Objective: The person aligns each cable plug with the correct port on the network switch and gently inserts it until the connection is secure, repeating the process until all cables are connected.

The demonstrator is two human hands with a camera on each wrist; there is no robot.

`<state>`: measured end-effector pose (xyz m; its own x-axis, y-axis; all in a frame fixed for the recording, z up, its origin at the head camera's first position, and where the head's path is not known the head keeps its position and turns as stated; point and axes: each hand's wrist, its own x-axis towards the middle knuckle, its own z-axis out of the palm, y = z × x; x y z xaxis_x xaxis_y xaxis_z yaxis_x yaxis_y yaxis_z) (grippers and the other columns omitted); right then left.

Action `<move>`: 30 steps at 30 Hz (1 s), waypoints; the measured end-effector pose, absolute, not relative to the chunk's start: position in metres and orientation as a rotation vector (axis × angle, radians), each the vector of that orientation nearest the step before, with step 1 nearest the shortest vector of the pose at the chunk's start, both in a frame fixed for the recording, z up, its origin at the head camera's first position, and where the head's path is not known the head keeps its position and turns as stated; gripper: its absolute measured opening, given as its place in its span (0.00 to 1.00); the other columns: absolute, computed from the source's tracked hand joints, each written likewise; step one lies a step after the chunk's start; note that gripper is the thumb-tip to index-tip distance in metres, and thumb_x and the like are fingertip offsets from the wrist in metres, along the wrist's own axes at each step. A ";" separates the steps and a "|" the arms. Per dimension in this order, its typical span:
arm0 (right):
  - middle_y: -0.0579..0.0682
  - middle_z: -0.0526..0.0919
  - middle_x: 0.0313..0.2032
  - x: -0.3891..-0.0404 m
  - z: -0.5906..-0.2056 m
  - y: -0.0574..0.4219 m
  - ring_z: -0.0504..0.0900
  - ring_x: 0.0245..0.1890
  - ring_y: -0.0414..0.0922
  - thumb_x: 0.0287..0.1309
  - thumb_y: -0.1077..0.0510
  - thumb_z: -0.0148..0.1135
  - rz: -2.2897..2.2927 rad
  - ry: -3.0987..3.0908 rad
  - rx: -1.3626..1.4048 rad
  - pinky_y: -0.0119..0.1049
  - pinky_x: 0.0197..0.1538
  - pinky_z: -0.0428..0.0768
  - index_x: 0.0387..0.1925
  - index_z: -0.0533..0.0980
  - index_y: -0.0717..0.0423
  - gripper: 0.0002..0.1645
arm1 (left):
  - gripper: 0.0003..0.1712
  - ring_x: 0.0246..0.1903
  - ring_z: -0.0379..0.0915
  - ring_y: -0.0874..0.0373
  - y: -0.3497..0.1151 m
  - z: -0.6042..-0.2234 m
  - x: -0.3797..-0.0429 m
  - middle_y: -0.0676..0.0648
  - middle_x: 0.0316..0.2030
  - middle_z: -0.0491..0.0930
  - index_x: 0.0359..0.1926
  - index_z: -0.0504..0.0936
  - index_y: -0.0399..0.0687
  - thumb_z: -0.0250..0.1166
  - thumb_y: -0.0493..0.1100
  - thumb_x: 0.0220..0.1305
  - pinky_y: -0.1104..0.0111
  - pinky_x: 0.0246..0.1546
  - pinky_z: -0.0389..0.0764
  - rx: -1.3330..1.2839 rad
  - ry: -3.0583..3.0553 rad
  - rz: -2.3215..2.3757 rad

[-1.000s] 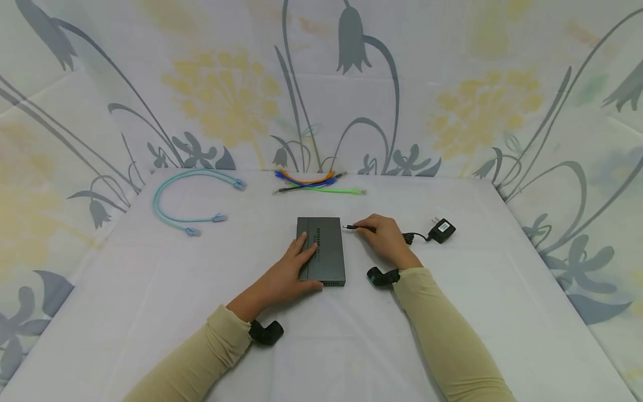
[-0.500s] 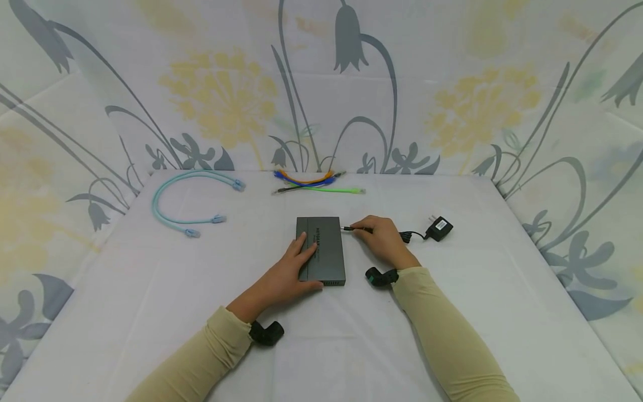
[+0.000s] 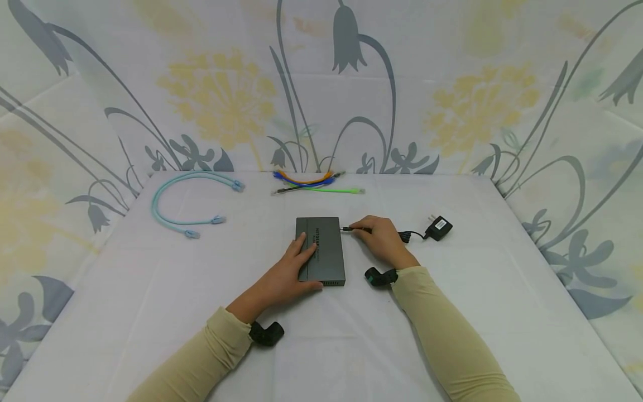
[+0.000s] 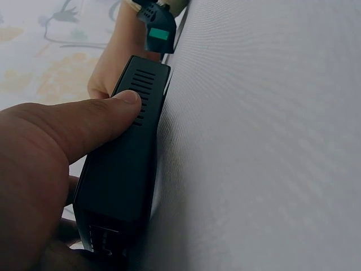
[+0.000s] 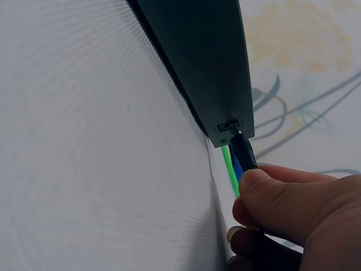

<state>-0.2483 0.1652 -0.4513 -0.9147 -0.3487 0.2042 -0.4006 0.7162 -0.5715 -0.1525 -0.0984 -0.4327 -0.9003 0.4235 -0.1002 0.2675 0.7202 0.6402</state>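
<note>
I'm apparently inserting the plug (image 5: 243, 152) mid-frame, right hand (image 3: 382, 240) pinching it, left hand (image 3: 287, 274) lying spread across the box (image 3: 329, 259); straight pushing seems needed.

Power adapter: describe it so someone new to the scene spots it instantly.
On the white-covered table, find the dark gray NETGEAR box under the left hand. Continue right past the right hand to the power adapter. Unlike the thin colored cables at the back, it's a chunky black block with a white label and plug prongs.
</note>
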 end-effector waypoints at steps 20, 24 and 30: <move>0.46 0.86 0.45 -0.250 -0.453 0.165 0.82 0.52 0.48 0.64 0.54 0.61 0.996 -2.829 0.596 0.45 0.56 0.78 0.45 0.85 0.47 0.11 | 0.51 0.76 0.34 0.44 -0.098 -0.431 -0.151 0.46 0.78 0.34 0.76 0.53 0.51 0.69 0.58 0.58 0.48 0.70 0.60 0.555 2.679 0.954; 0.46 0.86 0.45 -0.250 -0.452 0.165 0.82 0.52 0.48 0.64 0.54 0.61 1.017 -2.827 0.576 0.46 0.56 0.78 0.45 0.85 0.46 0.11 | 0.51 0.76 0.34 0.44 -0.098 -0.430 -0.151 0.46 0.78 0.34 0.76 0.53 0.51 0.68 0.59 0.58 0.48 0.69 0.60 0.555 2.683 0.942; 0.47 0.86 0.46 -0.250 -0.452 0.165 0.82 0.53 0.50 0.64 0.54 0.61 1.049 -2.826 0.557 0.47 0.58 0.78 0.45 0.85 0.46 0.11 | 0.51 0.76 0.34 0.43 -0.098 -0.430 -0.151 0.45 0.78 0.35 0.75 0.54 0.50 0.69 0.58 0.58 0.48 0.70 0.59 0.559 2.687 0.946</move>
<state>-0.2498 0.1653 -0.4521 -0.9312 -0.3084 0.1944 -0.3605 0.7003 -0.6161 -0.1505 -0.0979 -0.4299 -0.8984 0.4287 -0.0950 0.2745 0.7172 0.6405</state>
